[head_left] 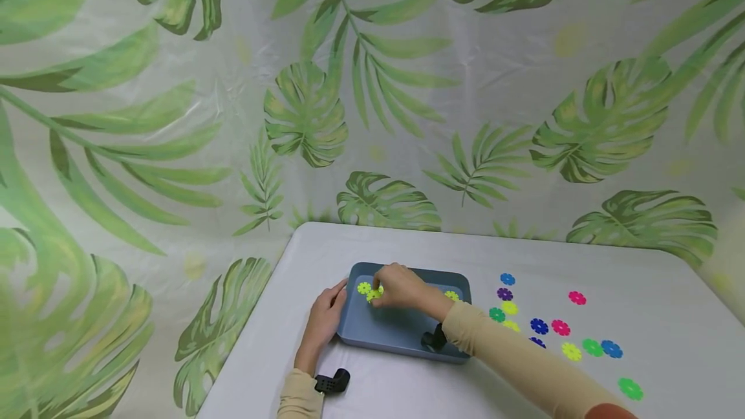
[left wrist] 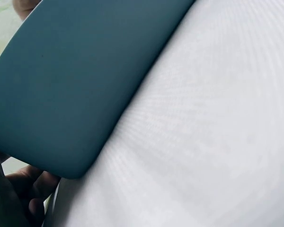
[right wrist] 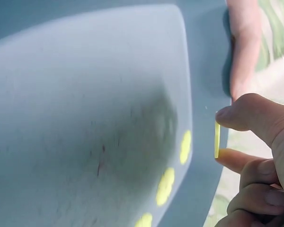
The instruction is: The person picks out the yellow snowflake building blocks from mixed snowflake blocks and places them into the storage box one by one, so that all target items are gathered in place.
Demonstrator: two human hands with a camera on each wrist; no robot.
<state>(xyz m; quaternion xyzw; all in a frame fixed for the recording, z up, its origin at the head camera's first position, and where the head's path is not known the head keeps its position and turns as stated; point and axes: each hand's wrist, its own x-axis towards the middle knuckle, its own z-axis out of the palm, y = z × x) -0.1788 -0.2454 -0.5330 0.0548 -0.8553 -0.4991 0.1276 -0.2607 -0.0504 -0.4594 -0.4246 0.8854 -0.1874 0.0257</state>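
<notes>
My right hand [head_left: 398,286] is over the left part of a blue-grey tray [head_left: 401,344], pinching a yellow flower-shaped disc [right wrist: 217,140] edge-on between thumb and forefinger. Below it, yellow discs [right wrist: 165,187] lie on the tray's floor in a row along one side. Another yellow disc [head_left: 451,295] is toward the tray's right end, partly behind the right forearm. Along the outside of the tray's left wall rests my left hand [head_left: 323,317], a finger [right wrist: 244,61] lying against the wall. Fingers [left wrist: 26,182] of that hand also show by the tray's lower corner in the left wrist view.
Right of the tray, flower-shaped discs in several colours lie scattered on the white table [head_left: 495,380], among them a pink disc [head_left: 577,297], a purple disc [head_left: 504,294] and a green disc [head_left: 630,388]. A leaf-patterned curtain [head_left: 407,115] hangs behind the table.
</notes>
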